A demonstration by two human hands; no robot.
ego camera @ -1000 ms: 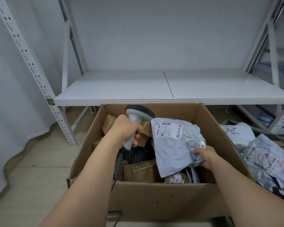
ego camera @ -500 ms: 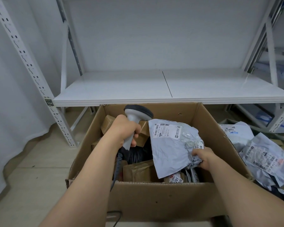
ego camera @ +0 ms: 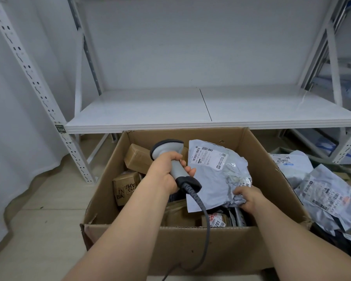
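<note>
Since half a second earlier the scanner had tipped over in the left hand. Its head, which had stood upright above the fist, now leaned away toward the far left corner of the cardboard box. The dark butt of the handle had swung up toward the near right, bringing the coiled cable into plain sight. The grey mailing bag had shifted little, and the right hand kept its place at the bag's near right corner.

The left hand's fingers were curled tight round the scanner's handle, clamped on it above the middle of the box. The cable ran from the butt down over the near wall of the box and out at the bottom of the view. The right hand pinched the crumpled lower corner of the bag, fingers bent into the folds. The bag stood tilted inside the right half of the box, its white label with barcodes facing up near the far wall, just to the right of the scanner's head.

Brown cartons lay along the left wall of the box, and more parcels lay under the bag by the near wall. A white shelf stood just beyond the far wall. Loose bags lay piled on the floor past the right wall
</note>
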